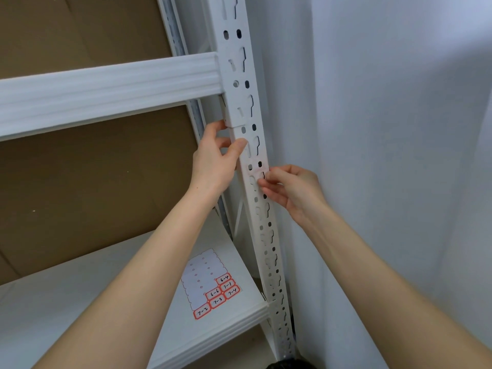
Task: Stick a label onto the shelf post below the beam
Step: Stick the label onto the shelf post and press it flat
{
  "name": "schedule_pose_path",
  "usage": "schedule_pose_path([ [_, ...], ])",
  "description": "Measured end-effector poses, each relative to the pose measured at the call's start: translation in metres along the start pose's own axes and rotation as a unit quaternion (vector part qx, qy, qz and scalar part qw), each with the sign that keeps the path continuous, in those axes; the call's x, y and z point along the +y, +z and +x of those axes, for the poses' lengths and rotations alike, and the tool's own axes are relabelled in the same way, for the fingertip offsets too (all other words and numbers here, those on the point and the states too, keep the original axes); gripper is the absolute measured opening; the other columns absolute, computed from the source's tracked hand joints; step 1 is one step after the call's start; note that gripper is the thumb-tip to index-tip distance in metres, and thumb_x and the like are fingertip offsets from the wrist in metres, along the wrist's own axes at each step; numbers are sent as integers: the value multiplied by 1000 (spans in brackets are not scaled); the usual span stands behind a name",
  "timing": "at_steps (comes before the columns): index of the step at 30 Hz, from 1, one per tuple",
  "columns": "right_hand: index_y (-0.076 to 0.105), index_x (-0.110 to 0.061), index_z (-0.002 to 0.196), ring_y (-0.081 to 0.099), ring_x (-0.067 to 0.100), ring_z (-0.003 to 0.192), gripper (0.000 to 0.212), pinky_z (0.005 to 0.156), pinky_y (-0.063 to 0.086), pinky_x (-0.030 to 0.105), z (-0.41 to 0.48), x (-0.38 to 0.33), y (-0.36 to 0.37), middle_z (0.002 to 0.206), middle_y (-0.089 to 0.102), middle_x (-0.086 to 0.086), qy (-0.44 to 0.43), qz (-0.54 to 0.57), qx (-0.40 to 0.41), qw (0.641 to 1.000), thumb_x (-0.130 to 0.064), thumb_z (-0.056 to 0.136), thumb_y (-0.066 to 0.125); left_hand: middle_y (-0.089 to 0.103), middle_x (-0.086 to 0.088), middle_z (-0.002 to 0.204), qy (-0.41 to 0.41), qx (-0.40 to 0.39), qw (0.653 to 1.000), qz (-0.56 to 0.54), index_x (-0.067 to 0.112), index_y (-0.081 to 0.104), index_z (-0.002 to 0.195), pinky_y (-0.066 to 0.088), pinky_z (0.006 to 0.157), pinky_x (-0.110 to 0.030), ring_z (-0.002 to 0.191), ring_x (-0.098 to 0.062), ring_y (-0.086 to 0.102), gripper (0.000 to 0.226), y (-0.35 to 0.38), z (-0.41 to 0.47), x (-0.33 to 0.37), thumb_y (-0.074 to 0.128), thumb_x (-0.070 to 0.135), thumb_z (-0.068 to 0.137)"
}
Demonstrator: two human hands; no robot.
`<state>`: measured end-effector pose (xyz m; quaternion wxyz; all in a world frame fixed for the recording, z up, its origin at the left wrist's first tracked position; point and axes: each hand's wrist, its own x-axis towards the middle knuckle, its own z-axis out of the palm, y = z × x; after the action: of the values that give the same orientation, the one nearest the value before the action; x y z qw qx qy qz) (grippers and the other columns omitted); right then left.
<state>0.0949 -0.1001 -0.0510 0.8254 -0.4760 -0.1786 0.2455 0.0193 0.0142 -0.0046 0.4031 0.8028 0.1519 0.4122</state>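
The white slotted shelf post (266, 230) runs down the middle, and the white beam (106, 89) meets it at the upper left. Just below the beam, my left hand (213, 161) grips the post, fingers curled round its left edge and thumb on its front face. A pale label (255, 166) lies against the post's front, its edges faint. My right hand (290, 187) comes in from the right, and its thumb and bent fingertips pinch the label's lower right edge against the post.
A label sheet (202, 278) with several red-bordered handwritten labels lies on the lower white shelf board (93, 302). Brown cardboard (93, 187) backs the shelf. A pale wall (386, 129) stands close to the post's right.
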Motion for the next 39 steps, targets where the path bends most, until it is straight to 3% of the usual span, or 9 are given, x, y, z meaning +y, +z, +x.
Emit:
schedule_pose_path([
  [5, 57, -6, 78, 67, 15, 63, 13, 63, 59, 23, 1, -4, 2, 65, 63, 4, 0, 16, 2, 1000, -7, 82, 69, 69, 2, 107, 1, -2, 1000, -1, 30, 43, 126, 52, 90, -48, 102, -17, 65, 56, 0, 0, 2, 58, 44, 73],
  [12, 58, -6, 77, 68, 14, 66, 9, 66, 59, 24, -1, -2, 1, 69, 68, 5, 0, -16, 5, 1000, 0, 81, 64, 70, 3, 105, 0, 2, 1000, -2, 37, 42, 116, 52, 90, -50, 102, -18, 65, 47, 1, 0, -2, 58, 45, 73],
  [17, 55, -7, 76, 66, 15, 62, 15, 66, 60, 25, 0, -7, 5, 63, 60, 2, -2, 7, 12, 1000, -7, 81, 69, 69, 2, 107, 5, 1, 1000, -6, 31, 44, 125, 53, 89, -48, 102, -18, 65, 55, 1, 0, 0, 58, 44, 74],
  [22, 58, -7, 76, 67, 12, 62, 11, 65, 59, 24, 0, -4, 4, 68, 67, 5, 0, -16, 12, 1000, -1, 81, 65, 69, 2, 107, 4, 5, 1000, -6, 30, 44, 125, 52, 90, -48, 102, -18, 65, 54, 1, 1, -2, 58, 43, 75],
  [27, 56, -7, 76, 66, 15, 63, 13, 65, 60, 26, 0, -6, 4, 66, 62, 4, 2, 0, 7, 1000, -3, 80, 68, 69, 2, 106, 6, 1, 1000, -3, 29, 43, 127, 52, 90, -49, 102, -18, 65, 54, 1, 1, 0, 58, 41, 77],
  [33, 57, -7, 78, 67, 15, 67, 10, 68, 59, 26, 0, -6, 3, 72, 66, 6, 3, -12, 1, 1000, 0, 81, 63, 68, 1, 107, 7, 3, 1000, -2, 31, 42, 122, 52, 90, -49, 101, -17, 65, 38, 1, 2, -2, 59, 29, 89],
  [39, 59, -5, 81, 67, 12, 63, 9, 68, 59, 25, -2, -2, -2, 78, 68, 10, -5, -30, 5, 1000, 3, 84, 55, 69, 0, 108, 6, 0, 1000, -1, 28, 42, 128, 53, 89, -48, 101, -17, 65, 45, 0, 0, -1, 60, 32, 87],
])
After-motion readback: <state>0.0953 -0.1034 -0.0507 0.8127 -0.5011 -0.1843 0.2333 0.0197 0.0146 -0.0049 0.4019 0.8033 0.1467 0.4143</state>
